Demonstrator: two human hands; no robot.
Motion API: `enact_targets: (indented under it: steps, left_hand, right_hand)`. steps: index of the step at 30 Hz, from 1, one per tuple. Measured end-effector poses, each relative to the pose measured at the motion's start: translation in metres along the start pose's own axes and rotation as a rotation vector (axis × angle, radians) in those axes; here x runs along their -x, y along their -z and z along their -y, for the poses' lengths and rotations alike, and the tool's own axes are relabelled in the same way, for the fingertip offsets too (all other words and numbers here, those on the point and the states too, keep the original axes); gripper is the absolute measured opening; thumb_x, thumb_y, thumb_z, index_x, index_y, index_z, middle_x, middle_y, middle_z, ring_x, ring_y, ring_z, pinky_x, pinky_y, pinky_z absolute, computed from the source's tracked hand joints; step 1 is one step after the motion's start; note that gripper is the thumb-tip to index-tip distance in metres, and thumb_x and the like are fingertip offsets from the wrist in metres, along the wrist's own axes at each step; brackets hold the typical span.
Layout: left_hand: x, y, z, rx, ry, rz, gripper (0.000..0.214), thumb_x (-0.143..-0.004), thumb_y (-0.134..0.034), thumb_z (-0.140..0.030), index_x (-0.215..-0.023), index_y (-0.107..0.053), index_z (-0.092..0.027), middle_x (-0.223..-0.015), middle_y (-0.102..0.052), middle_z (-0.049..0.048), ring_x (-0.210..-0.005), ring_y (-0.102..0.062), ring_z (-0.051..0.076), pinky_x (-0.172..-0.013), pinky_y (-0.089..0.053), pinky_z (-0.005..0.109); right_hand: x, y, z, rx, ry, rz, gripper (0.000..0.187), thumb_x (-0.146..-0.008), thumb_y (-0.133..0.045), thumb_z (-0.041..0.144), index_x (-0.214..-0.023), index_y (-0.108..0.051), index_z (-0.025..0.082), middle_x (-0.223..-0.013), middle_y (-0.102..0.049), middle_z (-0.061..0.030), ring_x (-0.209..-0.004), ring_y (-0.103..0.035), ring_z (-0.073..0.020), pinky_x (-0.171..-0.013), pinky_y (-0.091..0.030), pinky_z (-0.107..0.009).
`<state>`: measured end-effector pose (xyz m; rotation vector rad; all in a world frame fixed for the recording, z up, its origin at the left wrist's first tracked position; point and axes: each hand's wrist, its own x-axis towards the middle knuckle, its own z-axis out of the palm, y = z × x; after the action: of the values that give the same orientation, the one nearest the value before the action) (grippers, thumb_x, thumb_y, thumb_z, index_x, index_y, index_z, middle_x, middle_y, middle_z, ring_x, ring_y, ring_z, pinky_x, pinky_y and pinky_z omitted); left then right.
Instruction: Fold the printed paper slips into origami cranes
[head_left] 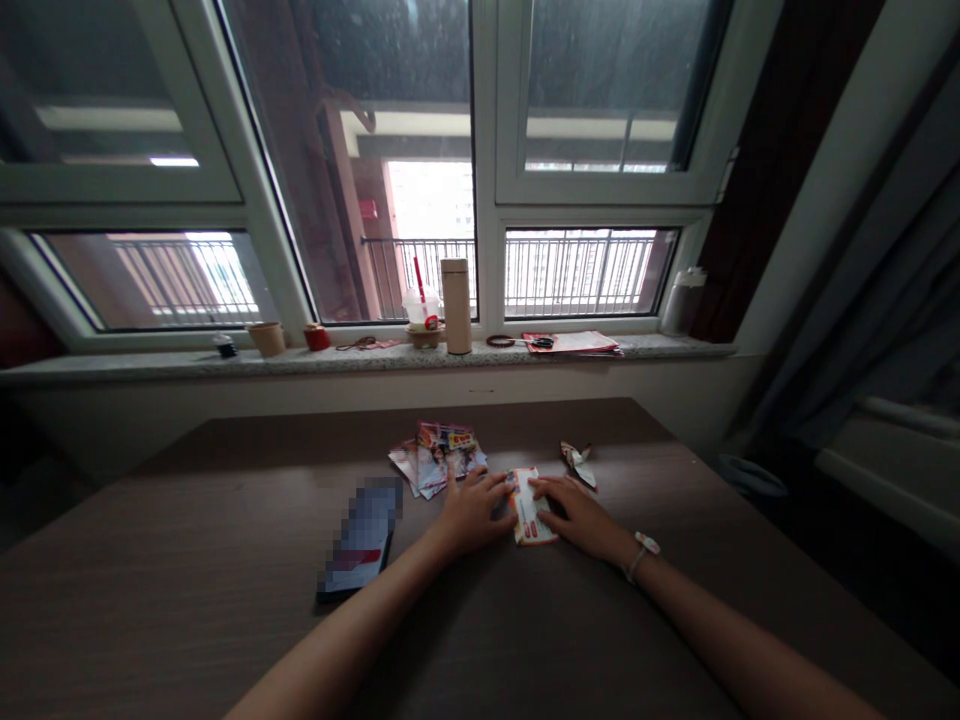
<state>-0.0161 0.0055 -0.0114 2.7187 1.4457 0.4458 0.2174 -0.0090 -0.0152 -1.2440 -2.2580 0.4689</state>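
A small printed paper sheet (529,522), white with orange edges and red patches, lies on the brown table between my hands. My left hand (472,512) rests at its left edge, fingers spread and fingertips touching it. From the right, my right hand (581,513) reaches over the sheet with its fingers stretched out on the paper; a bracelet (643,552) circles that wrist. Just beyond my left hand is a pile of colourful printed leaflets (442,455). Behind my right hand sits a folded paper piece (577,463).
A phone (361,535), its screen blurred, lies left of my left forearm. Along the windowsill (360,362) stand a tan flask (455,308), a paper cup (266,339), a drink cup with a red straw, scissors (538,343) and more paper sheets (581,343).
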Motion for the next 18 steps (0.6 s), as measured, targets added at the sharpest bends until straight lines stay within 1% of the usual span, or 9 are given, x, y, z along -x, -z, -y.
enact_targets:
  steps: [1, 3, 6, 10, 15, 18]
  left_hand:
    - [0.000, 0.000, 0.000, -0.002, -0.002, -0.008, 0.045, -0.087, -0.052, -0.053, -0.129, -0.055, -0.038, -0.144, -0.052, -0.0038, -0.136, -0.036, 0.033, -0.115, -0.007, 0.066]
    - [0.000, 0.000, 0.001, -0.002, -0.004, -0.021, 0.045, -0.087, -0.052, -0.054, -0.128, -0.056, -0.038, -0.143, -0.053, -0.0041, -0.135, -0.037, 0.033, -0.115, -0.004, 0.066]
    - [0.001, 0.000, 0.002, 0.001, -0.003, -0.035, 0.045, -0.087, -0.052, -0.056, -0.127, -0.057, -0.039, -0.141, -0.054, -0.0043, -0.134, -0.038, 0.033, -0.115, 0.000, 0.066]
    - [0.001, -0.001, 0.003, 0.009, 0.003, -0.040, 0.045, -0.086, -0.051, -0.059, -0.127, -0.057, -0.040, -0.141, -0.054, -0.0044, -0.134, -0.038, 0.033, -0.114, 0.004, 0.066]
    - [0.001, -0.002, 0.005, 0.014, 0.005, -0.038, 0.046, -0.086, -0.052, -0.060, -0.127, -0.057, -0.041, -0.141, -0.054, -0.0055, -0.134, -0.037, 0.033, -0.112, 0.007, 0.069]
    - [0.001, -0.002, 0.005, 0.009, 0.004, -0.038, 0.046, -0.086, -0.052, -0.061, -0.127, -0.057, -0.041, -0.141, -0.054, -0.0049, -0.134, -0.037, 0.033, -0.112, 0.006, 0.069]
  right_hand:
    - [-0.001, -0.001, -0.001, -0.016, 0.000, -0.010, 0.019, -0.091, -0.049, 0.030, -0.104, -0.062, 0.023, -0.136, -0.059, -0.0055, -0.129, -0.048, -0.0226, -0.112, -0.029, -0.045]
    - [-0.004, -0.002, -0.005, -0.038, 0.001, -0.028, 0.023, -0.095, -0.042, 0.028, -0.099, -0.064, 0.024, -0.132, -0.062, -0.0041, -0.126, -0.052, -0.0212, -0.110, -0.033, -0.043]
    - [-0.008, -0.005, -0.009, -0.031, -0.014, -0.061, 0.022, -0.092, -0.043, 0.023, -0.096, -0.065, 0.024, -0.128, -0.064, -0.0033, -0.122, -0.055, -0.0211, -0.107, -0.035, -0.043]
    - [-0.010, -0.007, -0.011, -0.024, -0.017, -0.073, 0.019, -0.091, -0.047, 0.025, -0.095, -0.066, 0.024, -0.127, -0.065, -0.0039, -0.120, -0.056, -0.0222, -0.106, -0.036, -0.044]
    - [-0.008, -0.005, -0.013, -0.040, -0.001, -0.048, 0.017, -0.091, -0.049, 0.026, -0.097, -0.065, 0.024, -0.130, -0.063, -0.0042, -0.124, -0.054, -0.0225, -0.108, -0.035, -0.045]
    - [-0.007, -0.003, -0.015, -0.055, 0.002, -0.007, 0.019, -0.090, -0.051, 0.024, -0.102, -0.065, 0.024, -0.135, -0.060, -0.0047, -0.128, -0.051, -0.0220, -0.111, -0.033, -0.045]
